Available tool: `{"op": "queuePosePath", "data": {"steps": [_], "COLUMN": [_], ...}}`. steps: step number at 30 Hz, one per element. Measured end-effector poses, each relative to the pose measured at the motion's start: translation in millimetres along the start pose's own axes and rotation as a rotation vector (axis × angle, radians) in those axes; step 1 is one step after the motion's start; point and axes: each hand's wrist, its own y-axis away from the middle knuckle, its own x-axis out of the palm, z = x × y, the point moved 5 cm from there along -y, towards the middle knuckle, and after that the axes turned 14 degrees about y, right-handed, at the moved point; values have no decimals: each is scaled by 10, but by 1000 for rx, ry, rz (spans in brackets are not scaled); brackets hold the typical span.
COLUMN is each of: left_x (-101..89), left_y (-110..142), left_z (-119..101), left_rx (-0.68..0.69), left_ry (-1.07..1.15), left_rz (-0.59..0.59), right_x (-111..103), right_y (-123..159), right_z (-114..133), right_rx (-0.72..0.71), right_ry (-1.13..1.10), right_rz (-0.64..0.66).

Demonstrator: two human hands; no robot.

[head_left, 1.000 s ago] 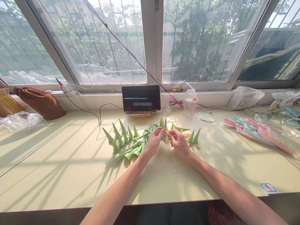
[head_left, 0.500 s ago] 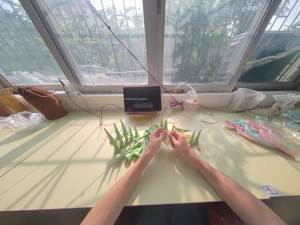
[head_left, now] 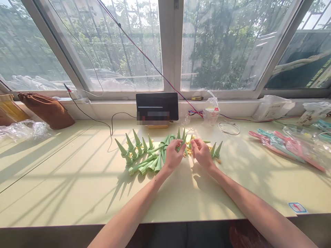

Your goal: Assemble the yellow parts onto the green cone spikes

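Your pointed green cone (head_left: 183,141) tilts, pinched in your left hand (head_left: 174,152); your right hand (head_left: 202,152) curls nearby, whether holding anything I can't tell.

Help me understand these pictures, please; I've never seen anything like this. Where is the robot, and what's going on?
There is no robot here: you see a person's own bare hands, the left hand and the right hand. Every picture comes from one camera worn on the person's head, looking forward and down.

On the pale table are green spiked pieces, some standing upright and others lying in a pile, with small yellow pieces near the hands. A dark screen stands at the back, a brown pouch is at the left, and pink and teal plastic things lie at the right.

The left hand holds a tilted green cone. Whether the right hand's fingers grip anything is too small to tell.
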Motion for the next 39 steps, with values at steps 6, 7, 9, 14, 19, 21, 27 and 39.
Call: {"op": "queuePosePath", "data": {"steps": [6, 7, 9, 14, 19, 21, 27, 39], "left_x": [53, 59, 64, 17, -225, -351, -596, -686], "left_y": [27, 31, 34, 18, -72, -132, -243, -327], "left_z": [-10, -13, -16, -87, -203, -188, -56, 77], "left_rx": [66, 74, 87, 173, 316, 294, 68, -190], "left_ry": [-99, -104, -102, -196, -378, -390, -343, -853], "left_rz": [106, 113, 114, 55, -192, -280, -380, -205], "right_x": [-27, -24, -20, -3, 18, 21, 27, 42], "right_y": [21, 24, 25, 7, 10, 14, 16, 31], "right_z": [41, 39, 30, 5, 11, 25, 36, -7], "right_rx": [-98, -104, -102, -73, -62, -70, -71, -52], "right_ry": [22, 27, 41, 54, 53, 63, 85, 85], "right_rz": [-35, -34, -38, -37, -15, -4, 23, 55]}}
